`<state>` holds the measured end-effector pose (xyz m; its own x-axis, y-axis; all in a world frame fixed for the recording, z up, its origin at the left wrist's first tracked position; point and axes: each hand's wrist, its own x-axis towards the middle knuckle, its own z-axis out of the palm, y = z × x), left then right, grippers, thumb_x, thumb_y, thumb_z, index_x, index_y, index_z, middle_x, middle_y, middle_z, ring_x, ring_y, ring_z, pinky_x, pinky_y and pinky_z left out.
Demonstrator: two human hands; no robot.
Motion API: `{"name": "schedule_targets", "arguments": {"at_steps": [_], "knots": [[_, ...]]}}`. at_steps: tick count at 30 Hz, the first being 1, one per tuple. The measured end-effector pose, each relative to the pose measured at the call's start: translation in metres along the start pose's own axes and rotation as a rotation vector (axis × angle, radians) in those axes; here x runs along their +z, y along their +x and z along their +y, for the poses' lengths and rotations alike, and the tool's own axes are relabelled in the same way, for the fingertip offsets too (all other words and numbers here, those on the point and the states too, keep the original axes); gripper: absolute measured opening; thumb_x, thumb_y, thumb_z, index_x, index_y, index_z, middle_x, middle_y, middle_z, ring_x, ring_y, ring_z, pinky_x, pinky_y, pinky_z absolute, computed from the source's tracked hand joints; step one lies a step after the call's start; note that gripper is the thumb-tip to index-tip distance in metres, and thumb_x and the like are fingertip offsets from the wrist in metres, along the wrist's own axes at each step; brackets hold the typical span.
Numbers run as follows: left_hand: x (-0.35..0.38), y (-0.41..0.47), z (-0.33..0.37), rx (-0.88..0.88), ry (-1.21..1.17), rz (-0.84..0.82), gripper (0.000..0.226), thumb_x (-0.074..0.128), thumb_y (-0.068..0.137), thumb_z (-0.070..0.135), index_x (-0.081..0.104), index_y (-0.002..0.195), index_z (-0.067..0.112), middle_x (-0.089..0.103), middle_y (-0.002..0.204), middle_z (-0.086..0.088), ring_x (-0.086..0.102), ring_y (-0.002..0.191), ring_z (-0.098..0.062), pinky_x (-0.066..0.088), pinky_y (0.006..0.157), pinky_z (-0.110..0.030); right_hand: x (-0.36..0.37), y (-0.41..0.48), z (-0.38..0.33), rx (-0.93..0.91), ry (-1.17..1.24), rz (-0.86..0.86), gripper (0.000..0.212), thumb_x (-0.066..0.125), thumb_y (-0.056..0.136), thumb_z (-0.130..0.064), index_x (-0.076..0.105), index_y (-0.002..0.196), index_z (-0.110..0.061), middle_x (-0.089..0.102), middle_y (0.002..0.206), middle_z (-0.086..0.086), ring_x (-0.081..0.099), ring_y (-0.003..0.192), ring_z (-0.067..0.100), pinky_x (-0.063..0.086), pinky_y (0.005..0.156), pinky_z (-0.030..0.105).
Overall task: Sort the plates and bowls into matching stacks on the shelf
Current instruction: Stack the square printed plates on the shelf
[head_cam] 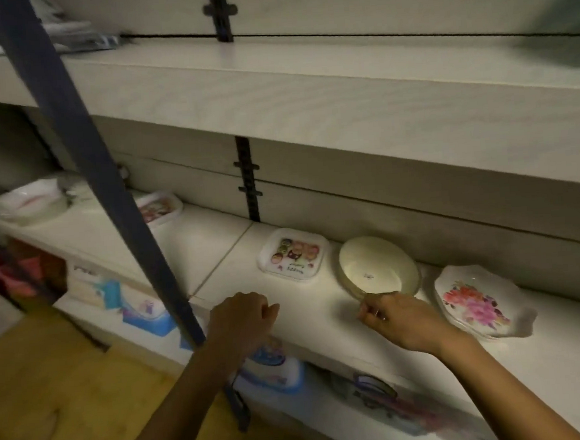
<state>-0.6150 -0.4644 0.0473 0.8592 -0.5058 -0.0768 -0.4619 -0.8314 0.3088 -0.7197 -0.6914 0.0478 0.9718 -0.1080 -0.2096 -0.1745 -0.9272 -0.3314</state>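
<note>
- Sorting looks barely begun: across the middle of the frame a square cartoon plate (pixel 294 259), a cream bowl (pixel 379 268) and a floral plate (pixel 476 301) lie singly, side by side on the shelf (pixel 222 259).
- A second square plate (pixel 159 208) sits well apart at centre left, not yet joined to its match.
- At far left a white pile (pixel 31 203) may already be a stack; blur hides the detail.
- The right hand (pixel 398 318) reaches in from the lower right, palm down, and pinches the bowl's near rim.
- The left hand (pixel 242 321) is over the shelf's front edge, fingers curled in, with nothing visible in it.
</note>
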Motion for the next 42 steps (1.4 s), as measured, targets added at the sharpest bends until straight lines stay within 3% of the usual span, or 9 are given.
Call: {"name": "schedule_targets", "arguments": {"at_steps": [6,11,16,24,26,33,42], "knots": [[-0.03,-0.043,-0.099,-0.045,-0.032,0.089,0.029,0.04,0.094,0.041,0.053,0.079,0.02,0.057,0.078,0.002,0.056,0.076,-0.012,0.044,0.073,-0.022,0.026,0.039,-0.107,-0.108,-0.051,-0.033,0.028,0.038,0.094,-0.042,0.059,0.102,-0.025,0.065,0.11,0.0,0.059,0.099,0.024,0.047,0.079,0.035],[-0.051,-0.069,-0.184,-0.045,0.019,0.179,0.031,0.039,0.094,0.041,0.059,0.096,0.017,0.053,0.083,0.007,0.055,0.078,-0.008,0.032,0.059,-0.011,0.053,0.07,-0.193,-0.151,-0.053,-0.026,0.027,0.04,0.094,-0.04,0.059,0.104,-0.025,0.065,0.111,0.001,0.059,0.098,0.023,0.043,0.074,0.033],[-0.075,-0.082,-0.258,-0.078,0.041,0.243,0.029,0.042,0.094,0.038,0.06,0.088,0.016,0.051,0.077,0.005,0.051,0.073,-0.011,0.034,0.063,-0.021,0.075,0.096,-0.268,-0.158,-0.042,0.013,0.03,0.039,0.095,-0.041,0.058,0.104,-0.021,0.065,0.107,0.004,0.06,0.094,0.024,0.042,0.069,0.032],[-0.106,-0.071,-0.341,-0.108,0.042,0.279,0.033,0.041,0.094,0.042,0.061,0.093,0.016,0.066,0.091,0.0,0.059,0.082,-0.012,0.041,0.061,-0.018,0.092,0.146,-0.365,-0.226,0.04,0.037,0.023,0.046,0.094,-0.035,0.057,0.105,-0.018,0.062,0.107,0.005,0.06,0.096,0.024,0.05,0.08,0.035],[-0.113,-0.061,-0.362,-0.119,0.037,0.285,0.033,0.04,0.094,0.042,0.061,0.093,0.016,0.067,0.093,0.0,0.058,0.081,-0.01,0.037,0.057,-0.015,0.093,0.164,-0.383,-0.23,0.054,0.057,0.024,0.046,0.094,-0.032,0.057,0.11,-0.018,0.062,0.111,0.005,0.06,0.097,0.023,0.05,0.083,0.034],[-0.133,0.0,-0.431,-0.086,0.033,0.249,0.034,0.036,0.096,0.038,0.06,0.097,0.015,0.064,0.092,0.0,0.057,0.08,-0.01,0.044,0.067,-0.018,0.1,0.248,-0.418,-0.173,0.03,0.069,0.027,0.045,0.094,-0.031,0.058,0.112,-0.017,0.063,0.113,0.006,0.06,0.097,0.023,0.05,0.084,0.034],[-0.172,0.108,-0.494,0.039,0.074,0.181,0.03,0.037,0.095,0.038,0.056,0.086,0.018,0.049,0.079,0.005,0.049,0.077,-0.01,0.039,0.07,-0.02,0.102,0.373,-0.427,0.063,0.009,0.087,0.028,0.042,0.095,-0.032,0.059,0.11,-0.016,0.063,0.112,0.006,0.059,0.095,0.022,0.051,0.085,0.033]]}}
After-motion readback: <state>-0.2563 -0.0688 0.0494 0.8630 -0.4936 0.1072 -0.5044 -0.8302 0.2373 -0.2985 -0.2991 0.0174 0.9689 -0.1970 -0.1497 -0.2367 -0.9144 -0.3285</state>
